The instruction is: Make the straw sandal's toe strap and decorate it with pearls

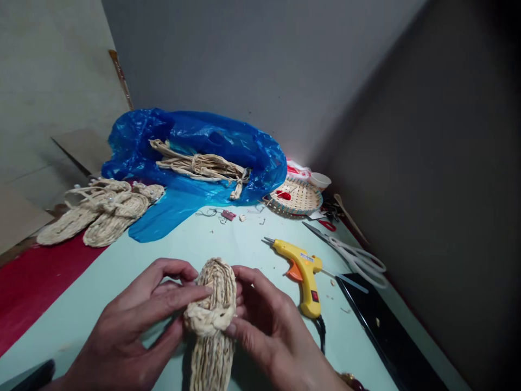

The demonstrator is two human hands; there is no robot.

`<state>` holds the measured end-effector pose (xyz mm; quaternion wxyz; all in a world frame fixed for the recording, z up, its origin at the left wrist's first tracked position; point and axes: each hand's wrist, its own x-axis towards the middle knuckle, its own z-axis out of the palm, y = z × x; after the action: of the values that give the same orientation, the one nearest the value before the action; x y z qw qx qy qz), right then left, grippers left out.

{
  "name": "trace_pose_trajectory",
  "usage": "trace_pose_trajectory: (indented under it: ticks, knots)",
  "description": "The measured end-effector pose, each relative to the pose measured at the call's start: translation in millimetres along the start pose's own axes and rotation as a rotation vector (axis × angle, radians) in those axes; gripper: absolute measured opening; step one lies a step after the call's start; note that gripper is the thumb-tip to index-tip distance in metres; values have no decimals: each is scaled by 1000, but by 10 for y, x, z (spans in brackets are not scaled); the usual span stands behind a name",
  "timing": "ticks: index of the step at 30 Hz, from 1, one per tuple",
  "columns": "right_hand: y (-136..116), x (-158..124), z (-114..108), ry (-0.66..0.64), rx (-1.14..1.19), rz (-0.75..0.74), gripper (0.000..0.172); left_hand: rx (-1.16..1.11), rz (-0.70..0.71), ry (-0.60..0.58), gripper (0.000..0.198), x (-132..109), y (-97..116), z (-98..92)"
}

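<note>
A small slipper (214,358) of coiled, braided straw lies between my hands, a thick braided strap crossing its sole. My left hand (142,320) grips its left side, one finger laid on the sole just beyond the strap and the thumb by the strap's left end. On the right edge, my right hand (268,320) holds the slipper, its thumb against the strap's right end and its other fingers partly hidden behind the sole. To the right of my right hand rests a yellow hot glue gun (307,271) with an orange trigger and a glue stick in its back.
Finished-looking straw slippers (109,212) with beads sit at the left. Behind, a blue plastic bag (228,130) holds a straw bundle (199,165). At right are a woven basket (303,198), scissors (350,252) and a black flat panel (382,331). Wire bits lie about.
</note>
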<state>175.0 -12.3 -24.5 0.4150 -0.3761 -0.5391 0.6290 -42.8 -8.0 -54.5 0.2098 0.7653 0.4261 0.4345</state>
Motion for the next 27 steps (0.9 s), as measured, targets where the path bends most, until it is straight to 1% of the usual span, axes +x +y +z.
trace_pose_trajectory:
  ticks: [4, 7, 8, 10, 12, 14, 16, 17, 20, 22, 23, 25, 27]
  knots:
    - [-51, 9, 55, 11, 86, 28, 52, -27, -72, 14, 42, 28, 17, 6]
    - [-29, 11, 73, 11, 57, 24, 52, -40, -130, 31, 41, 42, 38, 33]
    - [-11, 6, 71, 18, 7, 14, 51, -49, -141, 45, 41, 45, 47, 42]
    - [38, -15, 53, 60, -176, -14, 52, -70, -155, 72, 39, 47, 72, 57]
    - [93, -45, 25, 111, -383, -60, 57, -86, -176, 91, 36, 42, 101, 70]
    - [135, -72, 1, 134, -487, -97, 62, -112, -218, 102, 35, 26, 130, 85]
    - [148, -81, -6, 135, -490, -97, 64, -150, -271, 118, 34, 3, 152, 103]
    - [141, -78, -2, 135, -474, -82, 62, -170, -300, 127, 34, -9, 157, 112]
    - [87, -48, 31, 112, -391, -37, 46, -203, -352, 130, 29, -38, 143, 127]
    - [57, -25, 52, 111, -336, -36, 36, -202, -346, 119, 26, -48, 110, 126]
    - [52, -16, 59, 115, -318, -39, 34, -196, -338, 109, 25, -52, 91, 123]
    - [64, -9, 58, 131, -302, -49, 36, -181, -329, 95, 24, -60, 53, 118]
    - [90, -14, 40, 121, -295, -62, 48, -163, -319, 80, 22, -69, 27, 117]
